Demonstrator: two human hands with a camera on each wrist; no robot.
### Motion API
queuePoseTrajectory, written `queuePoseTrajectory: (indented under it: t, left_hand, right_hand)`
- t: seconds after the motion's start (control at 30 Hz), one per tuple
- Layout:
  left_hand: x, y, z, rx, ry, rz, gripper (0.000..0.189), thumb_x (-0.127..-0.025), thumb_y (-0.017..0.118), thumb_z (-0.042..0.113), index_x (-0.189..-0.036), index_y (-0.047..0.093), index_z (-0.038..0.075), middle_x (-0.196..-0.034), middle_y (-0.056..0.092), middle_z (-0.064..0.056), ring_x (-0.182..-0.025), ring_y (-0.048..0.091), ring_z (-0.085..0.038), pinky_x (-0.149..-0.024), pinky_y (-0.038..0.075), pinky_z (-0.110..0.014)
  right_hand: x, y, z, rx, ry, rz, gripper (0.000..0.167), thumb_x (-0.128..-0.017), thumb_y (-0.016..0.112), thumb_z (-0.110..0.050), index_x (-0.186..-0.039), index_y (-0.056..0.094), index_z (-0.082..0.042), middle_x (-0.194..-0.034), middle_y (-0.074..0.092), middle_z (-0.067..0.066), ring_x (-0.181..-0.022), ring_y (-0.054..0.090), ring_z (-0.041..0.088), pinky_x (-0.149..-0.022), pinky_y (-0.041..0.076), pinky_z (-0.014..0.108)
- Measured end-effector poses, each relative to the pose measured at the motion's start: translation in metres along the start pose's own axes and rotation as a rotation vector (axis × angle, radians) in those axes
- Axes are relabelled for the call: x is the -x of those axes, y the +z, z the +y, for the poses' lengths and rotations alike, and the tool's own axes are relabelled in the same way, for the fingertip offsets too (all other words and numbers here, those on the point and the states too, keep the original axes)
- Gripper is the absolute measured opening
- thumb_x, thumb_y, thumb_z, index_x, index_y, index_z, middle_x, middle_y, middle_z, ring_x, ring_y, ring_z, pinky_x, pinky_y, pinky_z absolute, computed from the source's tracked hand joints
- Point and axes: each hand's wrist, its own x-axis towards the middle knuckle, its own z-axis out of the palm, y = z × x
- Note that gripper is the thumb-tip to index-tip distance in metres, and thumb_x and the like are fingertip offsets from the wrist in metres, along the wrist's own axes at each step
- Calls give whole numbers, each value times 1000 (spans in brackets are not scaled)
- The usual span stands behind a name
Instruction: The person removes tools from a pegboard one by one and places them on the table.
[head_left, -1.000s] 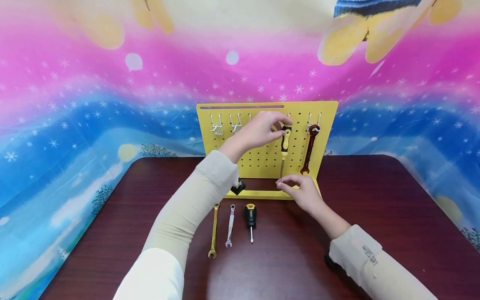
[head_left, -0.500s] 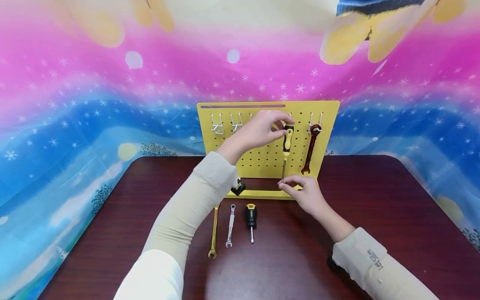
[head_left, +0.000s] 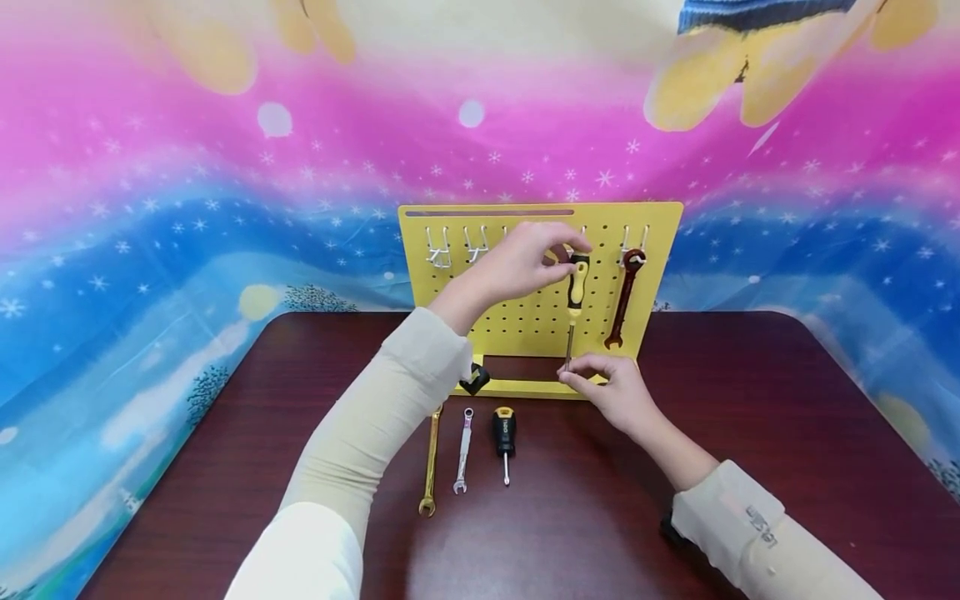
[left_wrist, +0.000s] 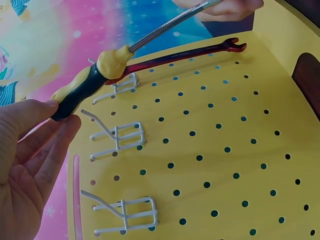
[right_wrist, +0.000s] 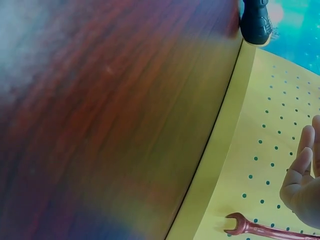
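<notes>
A yellow-and-black screwdriver [head_left: 577, 287] hangs nearly upright in front of the yellow pegboard [head_left: 525, 321], its tip downward. My left hand [head_left: 517, 262] pinches the top end of its handle between thumb and fingers. Lower down, my right hand [head_left: 618, 393] pinches the shaft near the tip, hiding that end. In the left wrist view the screwdriver's handle [left_wrist: 82, 90] is apart from the white wire hook [left_wrist: 120, 137] behind it. A dark red wrench [head_left: 624, 300] hangs on the pegboard's rightmost hook, just right of the screwdriver.
On the dark wooden table [head_left: 570, 517] lie a gold wrench [head_left: 431, 462], a small silver wrench [head_left: 463, 454] and a short black-and-yellow screwdriver [head_left: 505, 433]. White hooks [head_left: 438, 250] stick out at the board's upper left. A black object [head_left: 474, 379] shows beneath the left cuff.
The head view has shifted slightly, so everything sits a little farther right. My right hand is a touch lower; both hands keep their hold on the screwdriver.
</notes>
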Motion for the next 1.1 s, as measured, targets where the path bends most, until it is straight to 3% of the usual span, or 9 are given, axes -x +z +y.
queuePoseTrajectory:
  t: [0.13, 0.4, 0.67, 0.83, 1.1]
  left_hand:
    - [4, 1, -2, -5, -17, -12, 33, -98, 62, 10, -130, 62, 5, -130, 65, -6, -106, 66, -12, -91, 53, -16]
    - [8, 7, -4, -41, 19, -30, 32, -98, 62, 10, -129, 63, 4, -128, 67, -6, -104, 67, -13, -90, 54, -20]
    - [13, 10, -2, -38, -1, -58, 32, -99, 61, 13, -130, 63, 7, -130, 66, -5, -104, 65, -11, -95, 54, -24]
    - [16, 12, -3, -51, -5, -73, 32, -99, 61, 14, -131, 63, 9, -130, 66, -4, -105, 65, -11, -95, 55, -28]
    - [19, 17, -7, -42, -24, -93, 33, -99, 62, 15, -131, 62, 7, -131, 65, -5, -104, 66, -11, -92, 54, -22]
  right_hand:
    - [3, 1, 0, -19, -9, -26, 11, -91, 72, -18, -95, 78, -9, -93, 75, 6, -85, 63, -1, -71, 53, 24]
    - [8, 1, -2, 4, 23, -87, 9, -90, 73, -16, -94, 78, -9, -93, 75, 3, -84, 61, 3, -72, 53, 26]
    - [13, 0, -2, -1, 26, -135, 5, -90, 74, -16, -92, 77, -12, -88, 72, -1, -80, 59, 5, -68, 53, 24]
    - [16, 0, 0, -2, 15, -155, 4, -89, 74, -15, -91, 77, -15, -89, 72, -2, -82, 60, 3, -73, 53, 23]
    - [23, -1, 1, 0, 16, -190, 8, -89, 74, -15, -94, 77, -10, -87, 73, -4, -85, 61, 2, -81, 53, 24]
